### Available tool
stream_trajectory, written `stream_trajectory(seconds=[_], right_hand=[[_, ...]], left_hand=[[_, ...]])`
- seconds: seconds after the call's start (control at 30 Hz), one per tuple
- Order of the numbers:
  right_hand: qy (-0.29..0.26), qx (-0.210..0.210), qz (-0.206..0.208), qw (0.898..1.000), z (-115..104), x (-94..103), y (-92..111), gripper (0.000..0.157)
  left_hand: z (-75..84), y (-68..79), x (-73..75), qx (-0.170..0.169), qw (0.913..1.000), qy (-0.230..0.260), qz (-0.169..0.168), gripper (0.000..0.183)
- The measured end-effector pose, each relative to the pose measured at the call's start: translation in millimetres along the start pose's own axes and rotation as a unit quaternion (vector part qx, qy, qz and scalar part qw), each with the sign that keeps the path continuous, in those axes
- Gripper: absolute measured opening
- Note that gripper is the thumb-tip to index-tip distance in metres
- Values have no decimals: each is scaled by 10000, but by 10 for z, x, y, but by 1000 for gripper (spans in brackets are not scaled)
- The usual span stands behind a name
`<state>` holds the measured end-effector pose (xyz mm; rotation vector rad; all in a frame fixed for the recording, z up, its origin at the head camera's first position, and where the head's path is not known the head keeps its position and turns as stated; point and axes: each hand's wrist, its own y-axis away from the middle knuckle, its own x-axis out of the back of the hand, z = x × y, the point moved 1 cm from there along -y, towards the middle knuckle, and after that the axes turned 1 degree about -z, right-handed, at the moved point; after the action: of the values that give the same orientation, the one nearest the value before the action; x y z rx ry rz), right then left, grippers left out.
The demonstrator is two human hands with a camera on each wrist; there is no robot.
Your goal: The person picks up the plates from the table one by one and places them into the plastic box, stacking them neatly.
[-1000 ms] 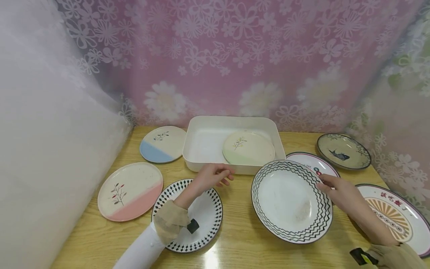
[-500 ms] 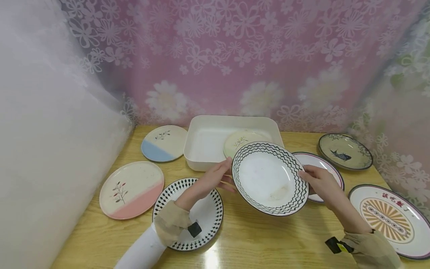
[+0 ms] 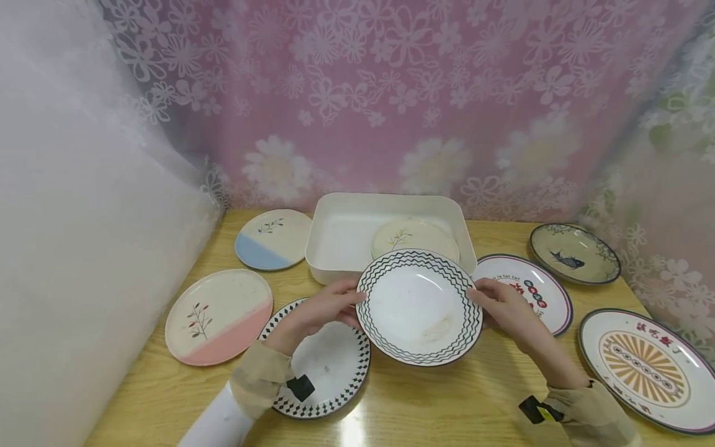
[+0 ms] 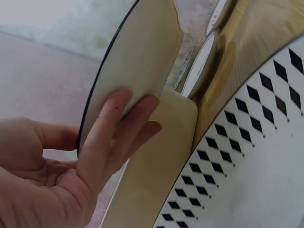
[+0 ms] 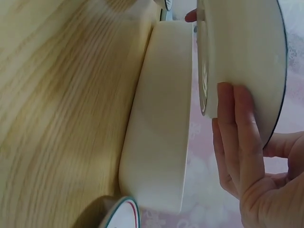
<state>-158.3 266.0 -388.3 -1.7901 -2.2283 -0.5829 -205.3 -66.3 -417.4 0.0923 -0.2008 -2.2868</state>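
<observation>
A white plate with black zigzag lines around its rim [image 3: 419, 310] is held up above the table, tilted toward me, with a brownish smudge on its face. My left hand [image 3: 326, 308] pinches its left edge, thumb on the front and fingers spread against the underside [image 4: 137, 52]. On the opposite edge my right hand [image 3: 511, 313] grips in the same way, its fingers [image 5: 236, 118] lying along the back. Under my left wrist lies a white plate with a black diamond border [image 3: 329, 366]. Behind the zigzag plate stands a cream rectangular bin [image 3: 335, 273] with a green-and-cream plate [image 3: 441, 239] inside.
On the left lie a blue-and-cream plate [image 3: 268, 245] and a pink-and-cream plate [image 3: 223, 310]. To the right are a white plate with red lettering [image 3: 550, 298], a fish-patterned dish [image 3: 586, 261] and a large oval plate [image 3: 642, 366]. Floral curtains [image 3: 357, 124] hang behind the wooden table [image 3: 424, 410].
The zigzag plate has moved left from over the right side to the middle. My left hand, free a second ago, has taken hold of its left edge; my right hand came along with it.
</observation>
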Motion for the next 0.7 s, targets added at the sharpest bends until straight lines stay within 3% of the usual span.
stream_trajectory(seconds=[0.3,0.7], right_hand=[[-48,-102,-327,9994,61,-99,-15,42],[-318,10,-486,9983,130,-99,-54,47]], left_hand=[[-58,77,62,241,9997,-105,-2,39],[-15,149,88,-56,9995,-47,320,46]])
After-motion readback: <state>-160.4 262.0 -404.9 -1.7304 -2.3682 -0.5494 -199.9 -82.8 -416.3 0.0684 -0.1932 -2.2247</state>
